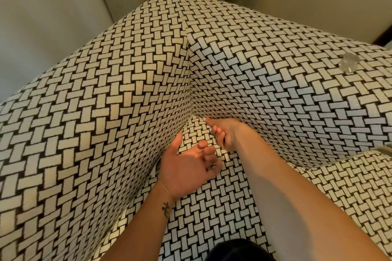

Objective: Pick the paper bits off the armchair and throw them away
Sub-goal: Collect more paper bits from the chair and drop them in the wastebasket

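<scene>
Left hand: kept palm-up, loosely cupped, nothing seen in it (a catch tray, probably).
Right hand: one finger poked into the armchair seat corner; any grip couldn't be told.

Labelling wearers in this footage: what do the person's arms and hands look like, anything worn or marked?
Both forearms are bare, with no sleeves in view. A small dark tattoo marks the inner left wrist. No watch, bracelet or ring shows on the left hand or right hand.
</scene>
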Action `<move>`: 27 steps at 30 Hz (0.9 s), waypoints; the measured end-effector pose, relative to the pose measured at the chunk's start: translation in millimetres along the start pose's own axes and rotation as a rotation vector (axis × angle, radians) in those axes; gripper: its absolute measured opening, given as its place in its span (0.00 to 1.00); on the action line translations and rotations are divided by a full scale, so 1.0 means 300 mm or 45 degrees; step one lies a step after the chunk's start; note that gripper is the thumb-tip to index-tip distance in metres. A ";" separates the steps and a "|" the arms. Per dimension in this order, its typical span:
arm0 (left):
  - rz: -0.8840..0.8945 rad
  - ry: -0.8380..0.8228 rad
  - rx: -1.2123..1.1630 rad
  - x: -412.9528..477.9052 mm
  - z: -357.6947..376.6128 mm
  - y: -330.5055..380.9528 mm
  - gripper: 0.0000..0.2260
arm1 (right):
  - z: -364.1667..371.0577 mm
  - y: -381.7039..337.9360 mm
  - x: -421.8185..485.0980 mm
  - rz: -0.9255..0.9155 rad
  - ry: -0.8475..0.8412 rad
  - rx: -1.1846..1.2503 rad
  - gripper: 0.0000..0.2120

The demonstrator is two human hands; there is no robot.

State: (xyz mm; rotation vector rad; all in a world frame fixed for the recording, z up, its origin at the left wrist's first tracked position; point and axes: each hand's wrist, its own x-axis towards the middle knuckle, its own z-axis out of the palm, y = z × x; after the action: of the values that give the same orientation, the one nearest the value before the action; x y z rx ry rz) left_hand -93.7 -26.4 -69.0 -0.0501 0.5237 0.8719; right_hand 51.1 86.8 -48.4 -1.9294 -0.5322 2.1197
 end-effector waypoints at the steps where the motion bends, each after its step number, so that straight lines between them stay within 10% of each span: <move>1: -0.004 -0.001 -0.014 -0.003 0.002 0.000 0.26 | 0.006 0.008 -0.002 -0.027 0.022 0.020 0.20; 27: -0.069 -0.022 0.045 0.023 -0.019 0.021 0.37 | 0.013 0.079 -0.020 -0.352 0.117 0.086 0.20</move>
State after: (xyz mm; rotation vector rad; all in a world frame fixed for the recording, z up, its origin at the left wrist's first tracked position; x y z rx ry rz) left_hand -97.1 -18.8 -76.2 -0.0245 0.5189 0.8096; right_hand 49.7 62.4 -52.5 -1.7901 -0.6574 1.8457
